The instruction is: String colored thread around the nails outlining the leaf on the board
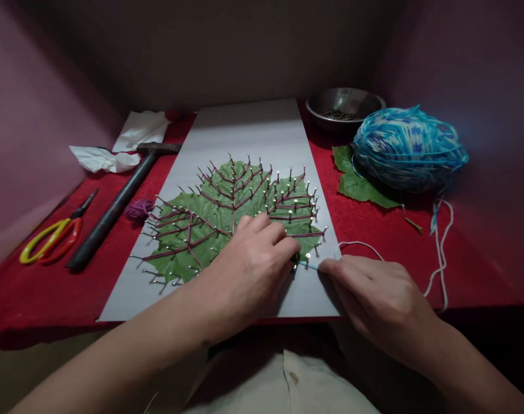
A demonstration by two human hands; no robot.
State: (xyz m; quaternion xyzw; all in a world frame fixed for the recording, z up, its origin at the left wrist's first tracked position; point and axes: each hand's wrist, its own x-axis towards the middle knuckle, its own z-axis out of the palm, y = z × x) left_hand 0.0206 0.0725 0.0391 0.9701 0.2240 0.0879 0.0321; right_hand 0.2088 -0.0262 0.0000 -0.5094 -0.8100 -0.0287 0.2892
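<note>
A green leaf [221,213] lies on a white board [248,123], with several nails standing along its edge and veins. Dark purple yarn [253,183] runs between the nails over the veins. My left hand [257,259] rests over the leaf's lower middle, fingers curled by the nails at its lower right; what they grip is hidden. My right hand [374,287], at the board's right edge, pinches a light blue yarn strand [308,265]. That strand stretches taut towards my left fingertips, past a nail. A pale loop of yarn rises behind my right hand.
On the right, a blue and white yarn skein [410,149] sits partly over another leaf [365,188], near a metal bowl [345,103] of nails. At left lie a hammer [119,201], scissors [57,237], a purple yarn ball [140,210] and crumpled white paper [104,159] on red cloth [102,287].
</note>
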